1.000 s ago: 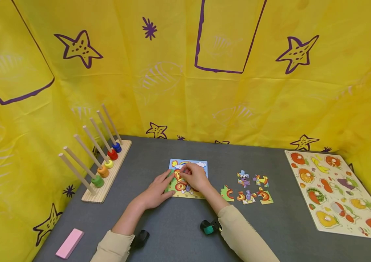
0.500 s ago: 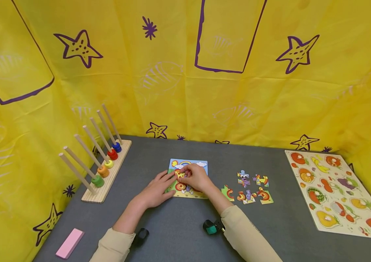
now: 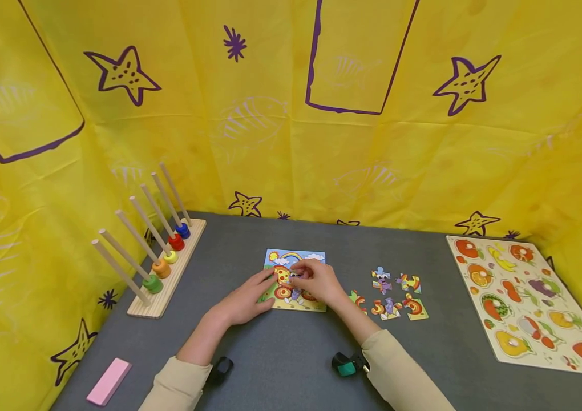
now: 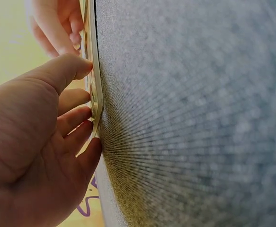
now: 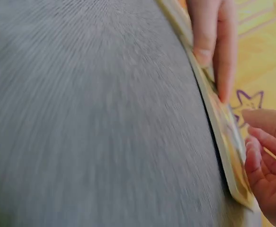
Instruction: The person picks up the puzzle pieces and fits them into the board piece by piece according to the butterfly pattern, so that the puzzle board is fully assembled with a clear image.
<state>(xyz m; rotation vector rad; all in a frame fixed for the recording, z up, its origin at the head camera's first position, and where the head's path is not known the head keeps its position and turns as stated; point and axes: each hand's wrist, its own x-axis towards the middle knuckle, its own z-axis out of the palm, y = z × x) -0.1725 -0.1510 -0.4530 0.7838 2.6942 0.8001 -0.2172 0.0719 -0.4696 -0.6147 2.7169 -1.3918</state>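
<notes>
A jigsaw puzzle board with a sun, a rainbow and cartoon figures lies on the dark table. My left hand rests at its left side, its fingertips on the picture and thumb by the near edge. In the left wrist view, the left fingers reach the board's rim without curling round it. Over the board's right half hovers my right hand, covering part of the picture. No piece shows between the right thumb and fingers in the right wrist view. Several loose puzzle pieces lie right of the board.
On the left stands a wooden peg rack with coloured rings. A pink block lies at the near left. To the right is a fruit-picture board. A yellow patterned cloth hangs behind the table.
My right hand has moved a little to the right across the puzzle board, uncovering a red-and-yellow part of the picture. The left hand stays at the board's left side.
</notes>
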